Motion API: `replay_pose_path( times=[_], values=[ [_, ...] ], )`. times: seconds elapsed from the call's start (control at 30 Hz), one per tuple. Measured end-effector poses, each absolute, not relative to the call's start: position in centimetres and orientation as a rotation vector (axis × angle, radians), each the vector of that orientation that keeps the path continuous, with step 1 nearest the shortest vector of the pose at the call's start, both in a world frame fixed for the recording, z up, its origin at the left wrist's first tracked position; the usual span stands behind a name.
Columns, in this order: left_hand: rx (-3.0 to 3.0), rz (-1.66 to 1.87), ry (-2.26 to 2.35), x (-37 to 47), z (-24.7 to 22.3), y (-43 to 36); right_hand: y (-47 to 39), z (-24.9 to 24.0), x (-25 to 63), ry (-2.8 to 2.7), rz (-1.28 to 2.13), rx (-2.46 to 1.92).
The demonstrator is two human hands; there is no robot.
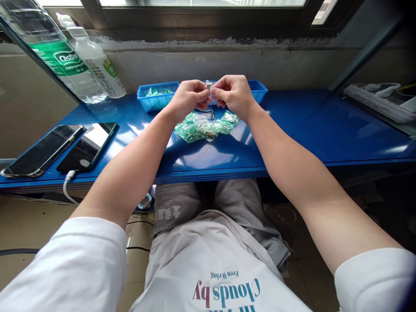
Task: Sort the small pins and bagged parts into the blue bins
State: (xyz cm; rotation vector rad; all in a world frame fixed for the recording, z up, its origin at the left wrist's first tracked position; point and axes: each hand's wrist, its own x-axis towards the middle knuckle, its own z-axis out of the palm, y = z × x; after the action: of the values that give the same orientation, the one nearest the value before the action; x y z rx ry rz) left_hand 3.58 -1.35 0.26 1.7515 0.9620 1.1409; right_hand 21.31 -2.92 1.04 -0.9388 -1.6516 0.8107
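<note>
Reaching forward above green packets, both hands pinch a small clear item between them.

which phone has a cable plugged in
The phone nearer the left hand: a white cable enters its near end; the other phone shows none.

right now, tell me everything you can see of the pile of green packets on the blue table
The pile of green packets lies loosely spread on the glossy blue table, wider than it is deep. The packets look like small, see-through, green-tinted plastic bags, crinkled, shiny and overlapping. Some show pale or metallic-looking bits, too small to identify. Clear plastic and thin dark pieces lie at its far middle edge. The left hand and right hand are over its far side, not gripping it.
</note>
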Motion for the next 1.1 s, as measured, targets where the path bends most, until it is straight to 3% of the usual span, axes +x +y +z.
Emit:
replay_pose_path(
  times=[0.2, 0.6, 0.93, 1.1],
  values=[
    [1.948, 1.107, 1.192, 2.8, 0.9, -1.6, -2.6, 0.7, 21.7, -1.739, 0.744, -1.028],
    [1.921, 1.13, 1.228, 3.1, 0.4, -1.0, -3.1, 0.1, 21.3, -1.87, 0.586, -1.058],
    [1.922, 1.065, 1.382, 2.9, 0.8, -0.1, -0.3, -0.6, 22.2, -2.017, 0.042, -1.423],
    [1.971, 1.024, 1.341, 3.4, 0.2, -0.4, 2.7, -2.9, 22.9, -2.173, 0.038, -1.495]
  ],
)
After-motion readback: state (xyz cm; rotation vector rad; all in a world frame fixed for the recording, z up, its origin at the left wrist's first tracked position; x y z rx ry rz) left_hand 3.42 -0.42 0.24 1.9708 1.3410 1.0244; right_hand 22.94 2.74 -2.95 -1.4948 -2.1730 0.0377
